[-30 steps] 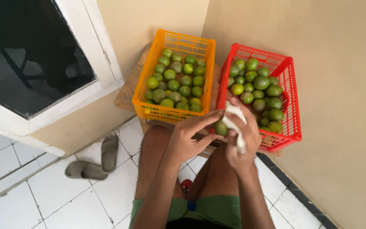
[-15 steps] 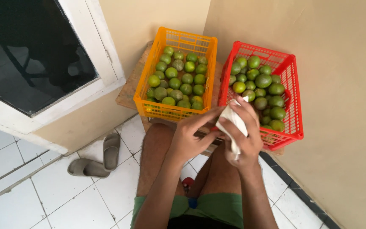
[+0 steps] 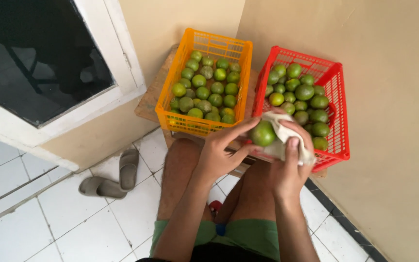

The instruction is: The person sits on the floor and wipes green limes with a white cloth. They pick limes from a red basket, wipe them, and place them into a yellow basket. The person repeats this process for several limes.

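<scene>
Counts, corner by the wall:
2 crates, 1 orange crate [image 3: 185, 121] w/ approx. 20 green fruits, 1 red crate [image 3: 338, 109] w/ approx. 15; 1 held fruit [image 3: 262, 133], 1 cloth [image 3: 280, 138], 2 sandals [image 3: 115, 177].

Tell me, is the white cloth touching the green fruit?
Touching: the head view shows the white cloth pressed against the green fruit.

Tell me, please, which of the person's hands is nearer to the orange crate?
Left. The left hand is just below the orange crate's front rim, fingers on a green lime. The right hand, holding a white cloth, is in front of the red crate.
</scene>
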